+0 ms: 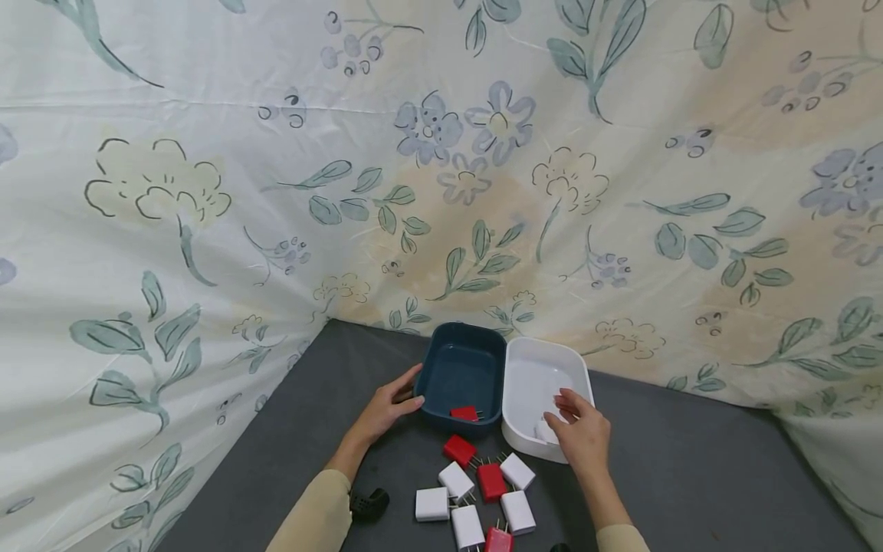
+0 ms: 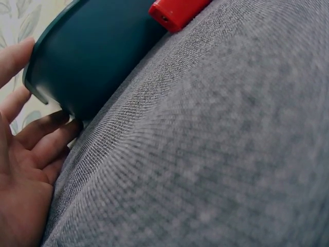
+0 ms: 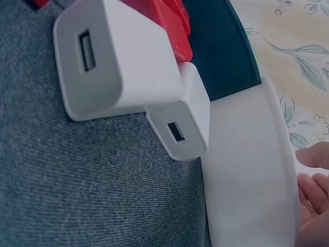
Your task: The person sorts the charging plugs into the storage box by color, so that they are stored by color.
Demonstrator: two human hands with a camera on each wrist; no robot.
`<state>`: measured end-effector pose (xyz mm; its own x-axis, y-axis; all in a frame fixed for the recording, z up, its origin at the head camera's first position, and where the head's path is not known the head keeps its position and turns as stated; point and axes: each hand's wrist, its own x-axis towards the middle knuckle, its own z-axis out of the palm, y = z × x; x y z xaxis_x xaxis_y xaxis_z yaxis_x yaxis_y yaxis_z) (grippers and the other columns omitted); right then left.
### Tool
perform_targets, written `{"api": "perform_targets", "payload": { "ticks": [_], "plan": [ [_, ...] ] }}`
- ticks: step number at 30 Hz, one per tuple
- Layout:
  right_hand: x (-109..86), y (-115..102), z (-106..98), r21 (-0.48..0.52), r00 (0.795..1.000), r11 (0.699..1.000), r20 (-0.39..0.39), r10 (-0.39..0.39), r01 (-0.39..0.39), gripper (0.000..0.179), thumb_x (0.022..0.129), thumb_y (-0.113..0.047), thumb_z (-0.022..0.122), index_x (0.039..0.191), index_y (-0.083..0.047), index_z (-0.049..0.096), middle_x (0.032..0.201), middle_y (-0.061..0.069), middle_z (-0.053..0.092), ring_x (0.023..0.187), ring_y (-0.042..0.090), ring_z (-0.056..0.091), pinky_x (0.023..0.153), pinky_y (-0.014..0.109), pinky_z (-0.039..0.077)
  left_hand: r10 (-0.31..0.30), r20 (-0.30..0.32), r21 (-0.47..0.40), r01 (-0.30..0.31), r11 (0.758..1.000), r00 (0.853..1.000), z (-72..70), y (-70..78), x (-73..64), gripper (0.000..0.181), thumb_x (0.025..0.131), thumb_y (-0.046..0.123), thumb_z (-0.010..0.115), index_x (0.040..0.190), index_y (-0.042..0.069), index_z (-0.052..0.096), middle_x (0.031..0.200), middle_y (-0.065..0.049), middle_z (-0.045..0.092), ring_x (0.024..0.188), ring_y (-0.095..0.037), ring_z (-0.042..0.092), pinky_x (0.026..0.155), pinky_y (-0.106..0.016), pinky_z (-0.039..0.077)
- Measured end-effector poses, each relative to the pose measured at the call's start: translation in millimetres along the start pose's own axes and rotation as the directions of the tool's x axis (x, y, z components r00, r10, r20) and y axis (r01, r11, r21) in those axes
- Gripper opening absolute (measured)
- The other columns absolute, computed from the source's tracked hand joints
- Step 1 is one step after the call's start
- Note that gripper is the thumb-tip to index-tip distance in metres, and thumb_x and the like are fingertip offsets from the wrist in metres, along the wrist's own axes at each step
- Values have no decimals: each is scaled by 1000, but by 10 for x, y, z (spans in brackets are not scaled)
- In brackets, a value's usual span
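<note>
The left hand point(image 1: 386, 405) is bracing the blue bin point(image 1: 461, 368) from outside, thumb and fingers spreading apart. The right hand point(image 1: 585, 435) is dipping over the white bin point(image 1: 527, 445), its grip standing parted, near a white charger point(image 1: 542, 434) lying inside. A red charger point(image 1: 464, 414) is lying in the blue bin; three more red and five more white are crowding the bench point(image 1: 690, 460) before both bins. The right hand is partly hiding the inner white charger; the head view's bottom edge is cutting off the nearest red one.
</note>
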<state>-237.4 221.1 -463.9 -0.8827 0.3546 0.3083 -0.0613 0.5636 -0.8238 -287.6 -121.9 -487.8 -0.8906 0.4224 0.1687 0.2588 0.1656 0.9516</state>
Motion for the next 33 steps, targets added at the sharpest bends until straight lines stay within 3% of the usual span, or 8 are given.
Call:
{"api": "perform_targets", "payload": {
  "ticks": [17, 23, 33],
  "plan": [
    [-28, 11, -21, 23, 1000, 1000, 0, 4, -4, 49, 76, 1, 77, 123, 2, 65, 108, 20, 72, 103, 31, 69, 87, 27, 54, 6, 1, 4, -6, 1000, 1000, -10, -21, -3, 66, 97, 20, 60, 154, 11, 28, 158, -18, 30, 142, -36, 36, 113, -54, 34],
    [-52, 7, -42, 46, 1000, 999, -13, 8, -8, 49, 75, 1, 77, 122, 3, 65, 107, 20, 72, 102, 32, 69, 83, 17, 53, 8, 9, 2, -8, 1000, 1000, -11, -36, 9, 67, 97, 22, 61, 155, 12, 28, 158, -20, 30, 142, -37, 37, 113, -53, 35],
    [-108, -3, -45, 83, 1000, 996, -3, -21, 21, 48, 74, 3, 78, 121, 4, 65, 106, 20, 72, 102, 33, 69, 84, 17, 54, 4, -5, 0, -4, 1000, 1000, -5, -26, 5, 67, 97, 21, 61, 154, 13, 29, 157, -19, 31, 142, -36, 37, 113, -54, 34]
  ]
}}
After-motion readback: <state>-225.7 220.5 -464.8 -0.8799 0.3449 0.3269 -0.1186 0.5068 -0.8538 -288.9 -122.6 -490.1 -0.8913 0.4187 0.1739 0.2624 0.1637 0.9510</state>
